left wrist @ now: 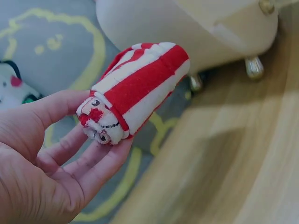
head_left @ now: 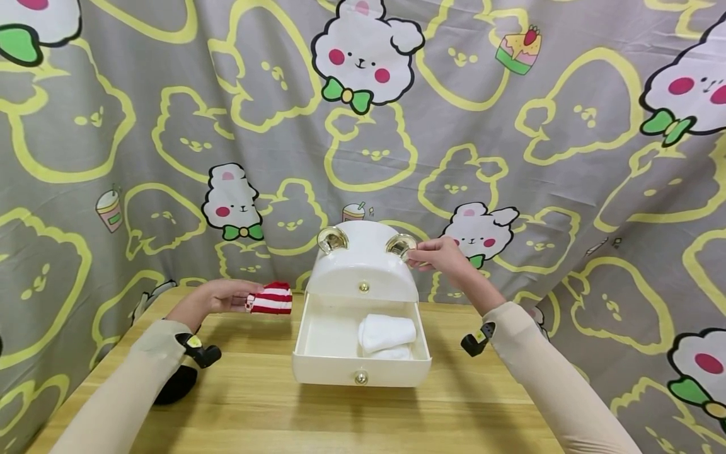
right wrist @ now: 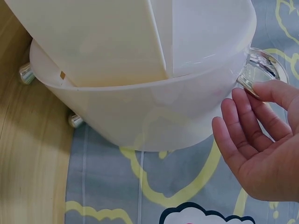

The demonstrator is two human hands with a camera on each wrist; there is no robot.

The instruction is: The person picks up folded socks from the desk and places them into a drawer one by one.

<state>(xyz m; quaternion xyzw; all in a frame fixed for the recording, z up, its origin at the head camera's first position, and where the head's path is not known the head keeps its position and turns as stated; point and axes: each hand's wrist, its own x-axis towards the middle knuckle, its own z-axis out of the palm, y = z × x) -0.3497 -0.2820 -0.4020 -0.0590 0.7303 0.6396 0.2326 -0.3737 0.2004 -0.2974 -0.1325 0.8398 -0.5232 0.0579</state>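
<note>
My left hand (head_left: pixel 229 296) pinches a rolled red-and-white striped sock (left wrist: pixel 145 84) between thumb and fingers, above the table to the left of the white storage box. A small face with a red nose shows on the roll's near end. My right hand (right wrist: pixel 261 135) pinches the gold ear-shaped handle (right wrist: pixel 264 70) at the box's top right. The white box (head_left: pixel 371 268) has its lower drawer (head_left: pixel 323 334) pulled out. Rolled white cloth, perhaps socks (head_left: pixel 388 332), lies in the right side of that drawer; its upper drawer is closed.
A black object (head_left: pixel 176 384) sits on the wooden table (head_left: pixel 255 403) beneath my left forearm. Behind the table hangs a grey curtain (head_left: pixel 295 151) with cartoon animals. Short gold feet (left wrist: pixel 254 67) hold the box up.
</note>
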